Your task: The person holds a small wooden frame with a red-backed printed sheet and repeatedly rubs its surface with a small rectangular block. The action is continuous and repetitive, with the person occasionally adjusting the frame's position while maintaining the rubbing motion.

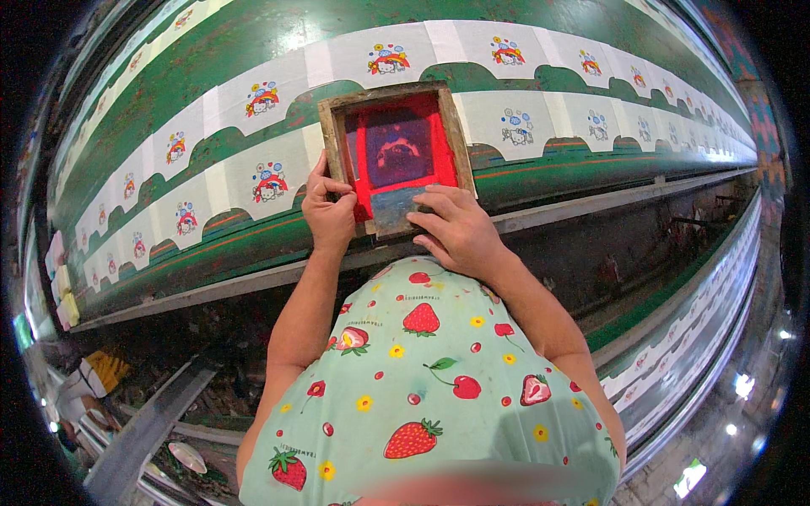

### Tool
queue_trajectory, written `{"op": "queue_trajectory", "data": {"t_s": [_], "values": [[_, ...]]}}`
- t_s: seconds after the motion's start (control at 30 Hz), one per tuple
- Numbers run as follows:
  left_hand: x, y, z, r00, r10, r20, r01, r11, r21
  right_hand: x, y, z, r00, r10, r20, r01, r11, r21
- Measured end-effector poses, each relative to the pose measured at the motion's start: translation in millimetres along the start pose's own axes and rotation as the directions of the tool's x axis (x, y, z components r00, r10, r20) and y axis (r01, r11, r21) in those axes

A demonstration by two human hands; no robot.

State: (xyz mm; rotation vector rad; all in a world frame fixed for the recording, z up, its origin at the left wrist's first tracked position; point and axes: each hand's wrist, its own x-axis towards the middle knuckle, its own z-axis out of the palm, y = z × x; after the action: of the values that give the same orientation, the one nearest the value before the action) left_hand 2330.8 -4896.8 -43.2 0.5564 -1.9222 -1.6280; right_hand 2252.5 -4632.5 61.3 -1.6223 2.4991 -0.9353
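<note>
A wooden screen-printing frame [334, 139] lies over one of the white fabric pieces on the green table. Red ink borders its dark mesh [398, 153], where a printed shape shows through. My left hand [329, 212] grips the frame's lower left side, index finger stretched along the outer edge and thumb bent inward. Inside the frame's near end is a flat grey squeegee [391, 211], smeared with ink. The fingers of my right hand [460, 226] are closed over the squeegee's right part, and their tips are partly hidden.
Rows of white fabric pieces [498, 52] with colourful cartoon prints run along the green table [354, 25]. Right of the frame, near-row pieces [516, 126] carry only blue and outline prints. A rail [582, 205] follows the table's near edge. Another printed table [675, 354] stands at right.
</note>
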Motion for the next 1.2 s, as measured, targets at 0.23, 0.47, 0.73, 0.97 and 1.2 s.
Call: {"op": "queue_trajectory", "data": {"t_s": [0.23,0.47,0.73,0.97,1.2], "values": [[-1,2,0,1.000,-0.011,0.011,0.011,1.000,0.005,15,1,13,0.996,-0.042,0.083,0.053,0.989,-0.137],[-1,0,1,1.000,0.014,-0.007,-0.014,1.000,-0.019,53,22,-27,0.955,-0.074,0.287,0.106,0.990,-0.094],[-1,-6,1,0.998,0.061,0.001,-0.061,0.998,0.008,137,91,-19,0.963,-0.023,0.269,0.049,0.995,-0.089],[-4,1,4,0.999,0.036,-0.018,-0.036,0.999,0.027,149,105,-2,0.993,0.010,0.120,0.006,0.992,-0.129],[-4,2,5,0.998,0.053,-0.027,-0.052,0.998,0.032,88,49,9,0.990,0.018,0.141,0.008,0.983,-0.185]]}}
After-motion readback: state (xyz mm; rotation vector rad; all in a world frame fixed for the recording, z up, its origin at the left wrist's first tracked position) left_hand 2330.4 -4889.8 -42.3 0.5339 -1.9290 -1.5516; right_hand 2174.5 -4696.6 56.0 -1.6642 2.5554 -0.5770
